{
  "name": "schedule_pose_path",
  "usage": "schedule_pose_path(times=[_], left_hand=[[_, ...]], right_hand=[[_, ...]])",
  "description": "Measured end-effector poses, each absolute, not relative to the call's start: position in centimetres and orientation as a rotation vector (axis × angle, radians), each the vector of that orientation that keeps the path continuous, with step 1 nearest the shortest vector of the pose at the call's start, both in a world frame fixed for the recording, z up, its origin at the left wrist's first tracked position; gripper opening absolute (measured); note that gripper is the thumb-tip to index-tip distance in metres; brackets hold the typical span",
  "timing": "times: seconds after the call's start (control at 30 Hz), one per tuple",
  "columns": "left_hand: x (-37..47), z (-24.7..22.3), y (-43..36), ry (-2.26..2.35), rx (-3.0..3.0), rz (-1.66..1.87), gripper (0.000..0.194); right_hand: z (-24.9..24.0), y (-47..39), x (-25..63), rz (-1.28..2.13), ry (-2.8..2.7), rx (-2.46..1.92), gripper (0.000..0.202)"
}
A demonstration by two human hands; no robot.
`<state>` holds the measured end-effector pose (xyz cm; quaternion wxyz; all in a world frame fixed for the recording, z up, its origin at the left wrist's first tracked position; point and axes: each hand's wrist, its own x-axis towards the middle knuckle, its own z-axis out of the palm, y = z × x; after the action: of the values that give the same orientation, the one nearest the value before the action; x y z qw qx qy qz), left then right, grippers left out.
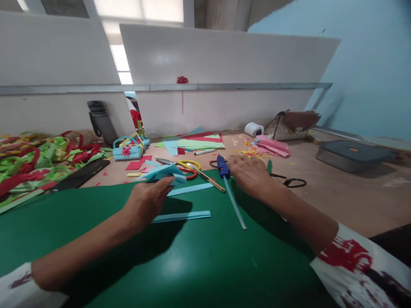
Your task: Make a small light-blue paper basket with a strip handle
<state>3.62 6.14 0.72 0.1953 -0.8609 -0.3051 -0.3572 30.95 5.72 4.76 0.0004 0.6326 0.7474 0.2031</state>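
Observation:
My left hand [146, 199] is closed on a folded light-blue piece of paper or felt [165, 172], held above the green mat. My right hand [248, 173] curls around the handle side of a blue glue gun [222, 167]; the handle itself is hidden by the fingers. The gun's nozzle points away from me, and a long clear glue stick [236, 205] sticks out of its back toward me. Two light-blue strips lie on the green mat [180, 265], the nearer strip [189, 216] partly behind my left hand. Between my hands lie a pencil [210, 179] and yellow-handled scissors [189, 164].
A small light-blue bag with a flower [126, 152] and a dark bottle [102, 124] stand at the back left. Colourful scraps [28, 164] and a dark phone [81, 174] lie left. Coloured sheets [199, 142] lie behind. A handbag [293, 125] and a lidded container [353, 155] sit right.

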Motion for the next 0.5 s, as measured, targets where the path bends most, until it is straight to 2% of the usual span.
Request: schedule_pose_path(times=[0.1, 0.2, 0.37, 0.5], left_hand=[[2.2, -0.2, 6.4, -0.849, -2.315, -0.869, 0.026], [1.4, -0.7, 6.6, -0.842, -2.257, -0.768, 0.026], [1.3, -0.6, 6.6, -0.828, -2.218, -0.742, 0.022], [1.6, -0.6, 6.5, -0.774, -2.260, -0.704, 0.024]], right_hand=[[4.8, 5.6, 30.9, 0.570, 2.339, 2.017, 0.033], [5.0, 4.4, 29.6, 0.435, 2.478, 1.937, 0.026], [4.5, 2.4, 26.5, -0.112, 2.712, 1.621, 0.017], [3.7, 2.3, 25.5, -0.330, 2.735, 1.563, 0.014]])
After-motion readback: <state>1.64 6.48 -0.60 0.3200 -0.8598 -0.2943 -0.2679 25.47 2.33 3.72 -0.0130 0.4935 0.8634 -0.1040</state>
